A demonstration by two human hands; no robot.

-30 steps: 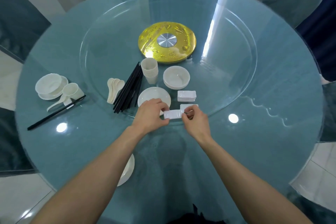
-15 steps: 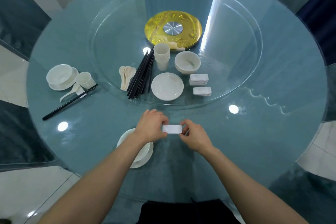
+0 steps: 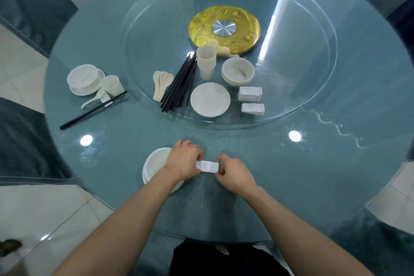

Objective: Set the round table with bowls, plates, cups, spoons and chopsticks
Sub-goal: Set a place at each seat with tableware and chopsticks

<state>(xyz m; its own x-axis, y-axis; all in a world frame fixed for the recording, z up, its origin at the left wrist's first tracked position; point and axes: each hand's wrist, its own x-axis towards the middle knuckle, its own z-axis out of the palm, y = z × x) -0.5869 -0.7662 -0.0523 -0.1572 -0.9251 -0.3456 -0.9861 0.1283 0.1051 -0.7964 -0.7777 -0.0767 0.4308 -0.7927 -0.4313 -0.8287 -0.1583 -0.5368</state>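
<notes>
Fingers (image 3: 199,160) of the left hand (image 3: 184,163) curl and pinch the left end of a white rest (image 3: 207,166). The right hand (image 3: 234,175) pinches its right end. The rest sits low centre of frame, just right of the near plate (image 3: 154,164). Cannot tell whether it touches the counter (image 3: 291,175).

Centre of frame, on the glass turntable (image 3: 313,87): cups (image 3: 206,63) nested in one stack and bowls (image 3: 238,71) nested. A bundle of chopsticks (image 3: 179,83) lies there beside spoons (image 3: 161,82).

Left forearm covers the near plate's right part. The fingertips are hidden behind the rest.
</notes>
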